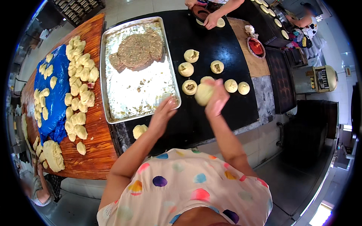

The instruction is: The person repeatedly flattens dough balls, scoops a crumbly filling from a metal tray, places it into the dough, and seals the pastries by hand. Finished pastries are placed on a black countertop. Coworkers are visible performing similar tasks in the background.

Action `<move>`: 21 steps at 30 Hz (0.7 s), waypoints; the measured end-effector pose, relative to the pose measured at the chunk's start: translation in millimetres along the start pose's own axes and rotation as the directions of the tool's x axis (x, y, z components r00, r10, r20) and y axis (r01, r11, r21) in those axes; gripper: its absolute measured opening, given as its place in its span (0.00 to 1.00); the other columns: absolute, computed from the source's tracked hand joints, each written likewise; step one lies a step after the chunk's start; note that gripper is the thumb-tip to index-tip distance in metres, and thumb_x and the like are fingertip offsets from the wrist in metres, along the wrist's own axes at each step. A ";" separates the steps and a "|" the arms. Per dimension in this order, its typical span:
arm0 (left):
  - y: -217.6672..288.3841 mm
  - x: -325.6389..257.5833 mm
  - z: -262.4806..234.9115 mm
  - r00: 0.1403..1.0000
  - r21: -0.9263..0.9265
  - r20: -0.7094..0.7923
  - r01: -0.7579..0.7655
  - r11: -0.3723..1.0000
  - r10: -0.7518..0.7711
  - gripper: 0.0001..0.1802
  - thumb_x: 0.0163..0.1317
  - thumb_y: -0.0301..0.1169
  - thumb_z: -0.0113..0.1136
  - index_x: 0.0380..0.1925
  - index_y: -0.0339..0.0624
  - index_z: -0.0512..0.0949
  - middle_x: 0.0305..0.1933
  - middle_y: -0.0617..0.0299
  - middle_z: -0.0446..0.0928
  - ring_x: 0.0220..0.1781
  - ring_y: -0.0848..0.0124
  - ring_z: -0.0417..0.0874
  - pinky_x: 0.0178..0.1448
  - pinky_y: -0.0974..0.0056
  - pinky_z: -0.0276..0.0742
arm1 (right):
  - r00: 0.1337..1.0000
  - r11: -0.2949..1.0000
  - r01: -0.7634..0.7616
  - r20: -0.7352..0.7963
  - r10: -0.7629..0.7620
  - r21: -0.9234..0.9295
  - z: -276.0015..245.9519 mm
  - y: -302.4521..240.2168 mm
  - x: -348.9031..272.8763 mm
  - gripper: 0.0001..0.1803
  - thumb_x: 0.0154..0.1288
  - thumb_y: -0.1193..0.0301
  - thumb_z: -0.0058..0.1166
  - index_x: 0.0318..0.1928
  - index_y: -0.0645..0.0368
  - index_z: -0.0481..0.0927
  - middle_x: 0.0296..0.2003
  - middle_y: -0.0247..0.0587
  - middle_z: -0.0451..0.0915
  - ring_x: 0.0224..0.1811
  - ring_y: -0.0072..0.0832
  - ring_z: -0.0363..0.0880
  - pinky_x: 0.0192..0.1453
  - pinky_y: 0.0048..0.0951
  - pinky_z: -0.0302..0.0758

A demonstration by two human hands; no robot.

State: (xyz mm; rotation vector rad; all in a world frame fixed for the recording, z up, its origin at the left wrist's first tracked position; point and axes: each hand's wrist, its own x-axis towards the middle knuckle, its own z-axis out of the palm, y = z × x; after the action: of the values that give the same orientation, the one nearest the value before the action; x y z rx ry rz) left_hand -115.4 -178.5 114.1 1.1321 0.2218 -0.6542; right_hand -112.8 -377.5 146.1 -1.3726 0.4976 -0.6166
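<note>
Right hand (217,99): curved against the right side of a pale dough piece (204,94) (motion blur, couldn't tell grip from contact), roughly midway between the black worktop (235,107)'s near and far edges. Left hand (162,114): fingers loosely extended, open, over the metal tray (139,101)'s near right corner; rim contact unclear. Meat filling (139,51) sat heaped toward the tray's far edge. Four open-topped buns (189,87) stood beyond and left of the dough; two more buns (231,86) sat toward the worktop's right edge. Co-worker's hand (212,21) was at its far edge. Left, dough lumps (87,98) lined the wooden table (94,158)'s right edge.
</note>
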 end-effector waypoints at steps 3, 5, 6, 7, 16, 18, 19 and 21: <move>-15.8 -10.2 -71.0 0.962 0.231 -0.263 -0.016 0.973 0.078 0.24 0.68 0.40 0.58 0.56 0.32 0.73 0.54 0.54 0.76 0.56 0.68 0.78 0.62 0.63 0.74 | 0.892 0.940 0.301 -0.300 -0.338 -0.162 -49.0 3.6 112.8 0.27 0.76 0.54 0.41 0.37 0.68 0.82 0.36 0.46 0.82 0.38 0.31 0.79 0.47 0.32 0.77; -30.2 -32.6 -123.4 0.911 0.303 -0.404 0.047 0.952 0.084 0.20 0.68 0.36 0.59 0.52 0.32 0.76 0.51 0.57 0.78 0.51 0.70 0.80 0.59 0.66 0.75 | 0.822 0.884 0.304 -0.371 -0.431 -0.354 -78.0 15.1 174.4 0.27 0.77 0.55 0.39 0.40 0.67 0.83 0.37 0.45 0.83 0.38 0.32 0.79 0.48 0.34 0.75; -36.2 -45.1 -142.6 0.884 0.377 -0.456 0.084 0.923 0.106 0.18 0.68 0.35 0.58 0.51 0.32 0.77 0.49 0.58 0.79 0.49 0.71 0.80 0.57 0.68 0.76 | 0.808 0.843 0.280 -0.362 -0.465 -0.459 -89.9 26.8 199.8 0.26 0.77 0.55 0.39 0.43 0.65 0.83 0.37 0.47 0.82 0.38 0.33 0.78 0.49 0.34 0.74; -42.5 -54.1 -154.5 0.863 0.433 -0.487 0.100 0.896 0.139 0.18 0.68 0.35 0.58 0.51 0.32 0.77 0.48 0.59 0.79 0.48 0.72 0.80 0.57 0.68 0.75 | 0.834 0.796 0.279 -0.274 -0.478 -0.537 -108.8 51.2 225.6 0.26 0.77 0.55 0.38 0.47 0.65 0.82 0.40 0.52 0.82 0.42 0.39 0.80 0.50 0.36 0.73; -122.5 -63.9 -211.7 0.733 0.504 -0.670 0.330 0.798 0.121 0.25 0.60 0.35 0.68 0.52 0.32 0.74 0.44 0.57 0.79 0.42 0.72 0.81 0.43 0.70 0.78 | 0.997 0.897 0.069 0.050 -0.052 -0.437 -132.3 120.4 184.2 0.22 0.77 0.62 0.39 0.54 0.68 0.78 0.52 0.51 0.81 0.55 0.36 0.80 0.61 0.32 0.72; -97.4 -53.7 -237.4 0.786 0.382 -0.567 0.515 0.768 -0.244 0.22 0.54 0.38 0.73 0.42 0.36 0.77 0.35 0.61 0.78 0.33 0.74 0.78 0.30 0.69 0.75 | 0.999 0.972 0.026 0.037 -0.017 -0.233 -133.4 120.1 136.1 0.17 0.76 0.71 0.40 0.52 0.72 0.78 0.50 0.48 0.80 0.52 0.32 0.81 0.59 0.29 0.74; -86.1 -50.6 -236.1 0.803 0.400 -0.534 0.515 0.758 -0.263 0.21 0.53 0.39 0.74 0.38 0.38 0.77 0.32 0.62 0.77 0.32 0.74 0.77 0.30 0.69 0.74 | 1.000 0.977 0.020 0.017 -0.017 -0.213 -134.3 116.4 110.4 0.17 0.76 0.72 0.39 0.52 0.73 0.77 0.50 0.49 0.80 0.51 0.35 0.81 0.59 0.30 0.75; -87.1 -50.8 -222.8 0.858 0.543 -0.503 0.409 0.733 -0.107 0.20 0.50 0.40 0.75 0.32 0.40 0.75 0.29 0.64 0.75 0.30 0.74 0.76 0.33 0.67 0.73 | 0.999 0.960 -0.039 -0.003 0.039 -0.278 -126.3 103.3 58.0 0.19 0.77 0.69 0.39 0.52 0.73 0.76 0.49 0.49 0.80 0.51 0.35 0.82 0.59 0.31 0.75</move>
State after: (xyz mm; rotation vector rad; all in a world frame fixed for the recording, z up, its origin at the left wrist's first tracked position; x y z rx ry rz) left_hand -172.0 15.8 -23.2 1.9447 0.5973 -0.7431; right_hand -140.5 -500.9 27.8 -1.6246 0.6257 -0.5262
